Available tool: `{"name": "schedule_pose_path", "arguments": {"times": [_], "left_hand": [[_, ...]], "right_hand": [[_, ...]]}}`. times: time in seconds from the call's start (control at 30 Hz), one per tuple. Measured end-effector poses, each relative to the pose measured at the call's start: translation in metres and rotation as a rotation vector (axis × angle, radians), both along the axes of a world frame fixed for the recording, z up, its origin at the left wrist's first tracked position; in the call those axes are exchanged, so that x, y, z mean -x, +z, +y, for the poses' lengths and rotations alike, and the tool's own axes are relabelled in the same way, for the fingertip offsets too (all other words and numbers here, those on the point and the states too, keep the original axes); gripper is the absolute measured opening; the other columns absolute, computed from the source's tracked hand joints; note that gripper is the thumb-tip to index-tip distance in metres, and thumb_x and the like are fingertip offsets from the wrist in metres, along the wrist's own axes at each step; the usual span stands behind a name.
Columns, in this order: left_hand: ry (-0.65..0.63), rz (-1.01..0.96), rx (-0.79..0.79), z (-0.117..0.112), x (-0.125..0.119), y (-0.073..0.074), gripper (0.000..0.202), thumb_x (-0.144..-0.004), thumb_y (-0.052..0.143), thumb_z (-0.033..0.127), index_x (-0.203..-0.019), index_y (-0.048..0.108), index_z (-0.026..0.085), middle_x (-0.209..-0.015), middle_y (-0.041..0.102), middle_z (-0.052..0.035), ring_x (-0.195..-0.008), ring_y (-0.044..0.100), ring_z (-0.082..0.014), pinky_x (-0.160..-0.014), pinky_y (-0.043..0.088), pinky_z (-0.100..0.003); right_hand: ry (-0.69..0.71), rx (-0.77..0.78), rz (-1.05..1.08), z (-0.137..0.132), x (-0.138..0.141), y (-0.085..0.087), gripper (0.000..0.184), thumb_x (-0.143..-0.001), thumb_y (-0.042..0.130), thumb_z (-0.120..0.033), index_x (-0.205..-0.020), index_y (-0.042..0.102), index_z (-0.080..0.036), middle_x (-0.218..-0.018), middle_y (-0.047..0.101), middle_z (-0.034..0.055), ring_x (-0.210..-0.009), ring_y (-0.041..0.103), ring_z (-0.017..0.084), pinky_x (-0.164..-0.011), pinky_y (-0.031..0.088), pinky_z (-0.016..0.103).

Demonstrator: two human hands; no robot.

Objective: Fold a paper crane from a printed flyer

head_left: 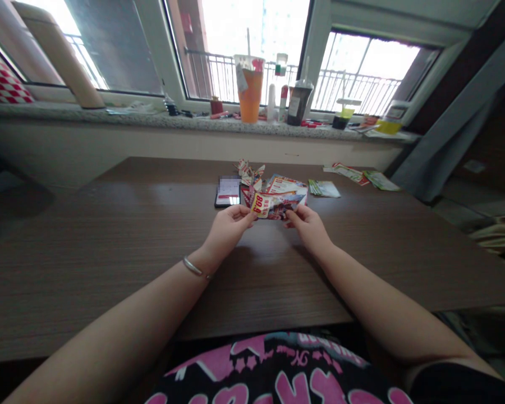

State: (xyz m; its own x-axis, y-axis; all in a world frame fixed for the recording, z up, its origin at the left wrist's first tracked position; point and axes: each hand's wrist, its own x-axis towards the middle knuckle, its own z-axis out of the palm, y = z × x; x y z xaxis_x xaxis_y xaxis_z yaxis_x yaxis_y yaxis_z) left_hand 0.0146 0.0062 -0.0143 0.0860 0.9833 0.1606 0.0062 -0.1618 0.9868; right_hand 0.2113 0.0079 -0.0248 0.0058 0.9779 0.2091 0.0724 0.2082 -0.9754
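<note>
Between my two hands is a folded printed paper flyer point(275, 205), with "89.9" in red on a yellow patch at its left end. My left hand point(231, 223) pinches that left end between thumb and fingers. At the right end, my right hand point(308, 224) grips the paper the same way. The flyer is held above the table. Just behind it lie more printed flyers point(288, 184) and several folded paper shapes point(250, 171) with red and white markings. A phone point(228, 191) with a lit screen lies beyond my left hand.
Green and white packets point(324, 188) and more leaflets point(350, 174) lie at the right rear of the brown table point(130, 241). On the windowsill point(143, 116) stand an orange drink cup point(250, 90), a dark drink cup point(298, 102), small bottles and a tall beige cylinder point(61, 56).
</note>
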Motion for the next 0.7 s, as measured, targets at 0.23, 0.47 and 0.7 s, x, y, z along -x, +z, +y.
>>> {"name": "schedule_pose_path", "arguments": {"times": [0.23,0.47,0.7], "left_hand": [[-0.053,0.107,-0.062,-0.0003,0.0014,0.0003,0.034,-0.071,0.068,0.047,-0.078,0.065,0.014,-0.075,0.067,-0.0028,-0.071,0.06,-0.0148,-0.068,0.047,-0.026],[-0.081,0.171,-0.136,0.0012,0.0018,-0.001,0.028,-0.076,0.064,0.042,-0.077,0.058,0.015,-0.072,0.064,-0.001,-0.068,0.06,-0.0144,-0.064,0.045,-0.025],[-0.018,-0.223,-0.139,0.0026,-0.0032,-0.003,0.053,-0.068,0.075,0.028,-0.103,0.036,0.023,-0.109,0.059,-0.003,-0.087,0.064,-0.0136,-0.074,0.052,-0.027]], "right_hand": [[-0.029,-0.012,-0.062,0.0011,-0.0022,-0.004,0.035,-0.071,0.064,-0.05,-0.061,0.05,-0.019,-0.056,0.055,-0.0026,-0.055,0.055,0.013,-0.061,0.049,0.03],[-0.002,-0.043,-0.071,0.0037,-0.004,-0.0085,0.026,-0.075,0.061,-0.045,-0.071,0.056,-0.019,-0.069,0.059,-0.0015,-0.064,0.058,0.014,-0.067,0.052,0.032],[0.122,0.056,0.09,0.0018,-0.0014,-0.0034,0.029,-0.069,0.069,-0.045,-0.079,0.061,-0.019,-0.078,0.063,0.0004,-0.073,0.058,0.014,-0.062,0.054,0.028]]}}
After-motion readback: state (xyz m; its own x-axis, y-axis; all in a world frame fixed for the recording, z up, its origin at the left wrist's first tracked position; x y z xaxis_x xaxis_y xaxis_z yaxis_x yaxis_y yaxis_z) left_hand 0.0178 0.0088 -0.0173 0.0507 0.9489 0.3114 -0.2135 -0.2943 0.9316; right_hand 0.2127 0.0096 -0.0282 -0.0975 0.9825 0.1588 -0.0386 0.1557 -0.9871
